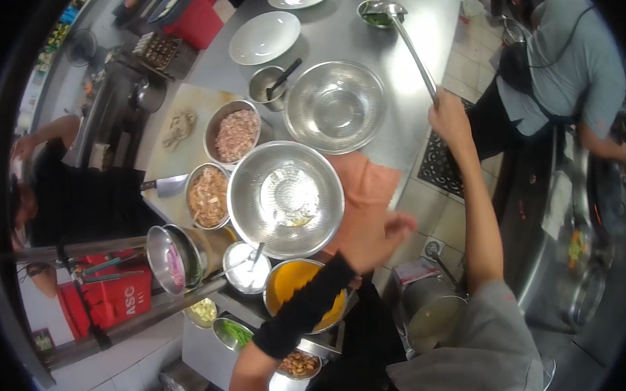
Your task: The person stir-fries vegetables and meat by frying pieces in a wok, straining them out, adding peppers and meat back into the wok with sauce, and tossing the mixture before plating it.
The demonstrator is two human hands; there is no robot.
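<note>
My right hand (450, 116) grips the handle of a long metal ladle (414, 52). The ladle's head rests at a small metal bowl (361, 11) with green leaves in it, at the far end of the steel table. My left hand (372, 240), blurred and with a black band on the wrist, holds nothing; it hovers over an orange cloth (363, 184). Left of it lies a large perforated metal bowl (246, 199) with a little yellowish residue inside. Below the left forearm, a bowl of yellow-orange liquid (288, 280) is partly covered.
Beyond stands another perforated bowl (357, 85), with white dishes (264, 37) behind it. Minced meat (238, 135), sliced meat (209, 196) and a cleaver (172, 185) are at left. One co-worker (573, 56) stands at the right counter; another person (76, 194) is at left.
</note>
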